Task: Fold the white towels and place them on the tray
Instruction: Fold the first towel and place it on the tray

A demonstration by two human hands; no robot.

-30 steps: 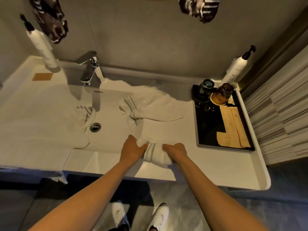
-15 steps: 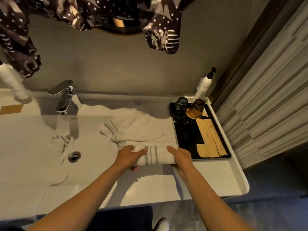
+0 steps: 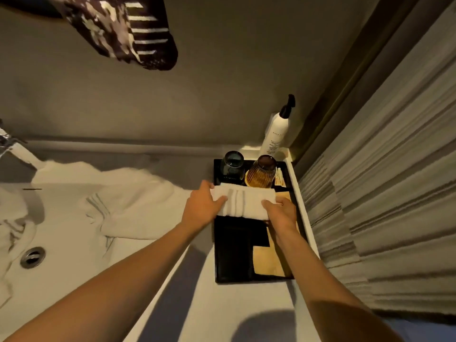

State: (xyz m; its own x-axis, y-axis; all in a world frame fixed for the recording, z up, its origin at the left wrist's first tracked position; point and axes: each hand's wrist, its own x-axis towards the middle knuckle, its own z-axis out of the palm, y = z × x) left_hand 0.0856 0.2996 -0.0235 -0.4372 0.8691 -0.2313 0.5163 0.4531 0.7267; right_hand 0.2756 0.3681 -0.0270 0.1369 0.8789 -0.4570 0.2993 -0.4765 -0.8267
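Observation:
A folded white towel with grey stripes [image 3: 243,202] is held over the black tray [image 3: 232,253] at the right of the counter. My left hand [image 3: 201,208] grips its left end and my right hand [image 3: 281,212] grips its right end. Whether the towel touches the tray I cannot tell. A second white striped towel [image 3: 128,213] lies crumpled on the counter left of the tray. A third white towel [image 3: 12,233] lies in the sink basin at the far left.
Two upturned glasses, one dark blue [image 3: 232,165] and one amber [image 3: 261,172], stand at the tray's far end. Tan paper packets [image 3: 267,264] lie on the tray's right side. A white pump bottle [image 3: 277,130] stands behind. The drain [image 3: 32,256] and tap [image 3: 17,150] are left.
Both hands carried the folded towel right and away from me, from the counter's front edge to above the tray. The view swung right with them.

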